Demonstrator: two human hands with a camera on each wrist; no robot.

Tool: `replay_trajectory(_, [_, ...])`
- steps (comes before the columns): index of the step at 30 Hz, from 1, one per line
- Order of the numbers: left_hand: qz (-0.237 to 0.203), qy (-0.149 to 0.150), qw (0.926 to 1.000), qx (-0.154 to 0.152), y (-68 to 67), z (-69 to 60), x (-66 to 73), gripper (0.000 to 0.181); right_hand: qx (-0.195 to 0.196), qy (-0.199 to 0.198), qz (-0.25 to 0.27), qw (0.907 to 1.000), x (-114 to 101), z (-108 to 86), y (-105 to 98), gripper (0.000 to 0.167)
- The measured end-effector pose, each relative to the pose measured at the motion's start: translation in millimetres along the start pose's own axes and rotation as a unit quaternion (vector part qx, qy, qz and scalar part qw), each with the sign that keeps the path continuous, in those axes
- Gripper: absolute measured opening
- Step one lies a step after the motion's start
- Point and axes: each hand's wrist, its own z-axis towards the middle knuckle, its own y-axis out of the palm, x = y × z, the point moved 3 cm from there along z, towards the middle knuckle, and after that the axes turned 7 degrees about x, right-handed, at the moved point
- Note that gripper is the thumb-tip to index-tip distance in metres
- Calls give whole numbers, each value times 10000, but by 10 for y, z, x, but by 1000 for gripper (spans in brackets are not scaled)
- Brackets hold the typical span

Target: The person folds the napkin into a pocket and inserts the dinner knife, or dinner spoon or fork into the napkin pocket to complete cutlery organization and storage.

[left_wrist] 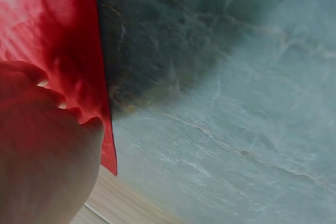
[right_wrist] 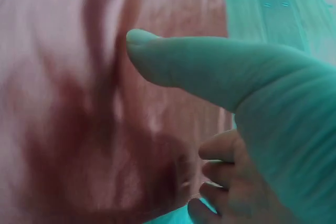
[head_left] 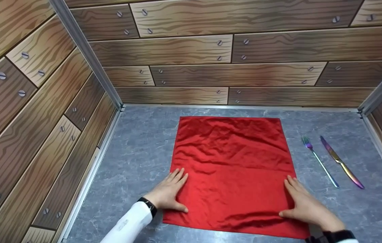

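Note:
A red satin cloth (head_left: 235, 162), roughly square and lightly wrinkled, lies spread on the grey marbled surface. On its left edge rests my left hand (head_left: 169, 192), fingers extended forward and thumb pointing inward. My right hand (head_left: 307, 204) lies at the opposite edge in much the same way, fingertips and thumb on the fabric. In the left wrist view the left hand (left_wrist: 47, 145) touches the cloth (left_wrist: 68, 51) near its border. The right wrist view shows the right hand (right_wrist: 283, 103) with its thumb stretched out over the cloth (right_wrist: 105, 129).
Right of the cloth lie a rainbow-coloured fork (head_left: 320, 162) and, beside it, a matching table knife (head_left: 342, 162). Wood-patterned panels (head_left: 191, 54) wall in the back and both sides, with metal framing (head_left: 88, 50) at the corners. Grey marbled surface (head_left: 137, 145) extends around the cloth.

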Motion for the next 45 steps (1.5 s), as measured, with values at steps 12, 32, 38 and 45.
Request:
replay_trajectory(12, [-160, -126, 9997, -131, -35, -158, -84, 133, -173, 228, 260, 9993, 102, -192, 49, 128])
replay_trajectory(32, [-812, -573, 9949, 160, -279, 51, -183, 101, 163, -158, -352, 9991, 4, 42, -180, 87])
replay_trajectory(38, [-1523, -923, 9789, 1006, -578, 433, -327, 75, 1029, -478, -241, 9933, -30, 483, -471, 53])
replay_trajectory(45, [-2931, -1553, 9272, 1739, -813, 926, -563, 60, 1015, 41, 473, 9937, 60, 1068, -694, 48])
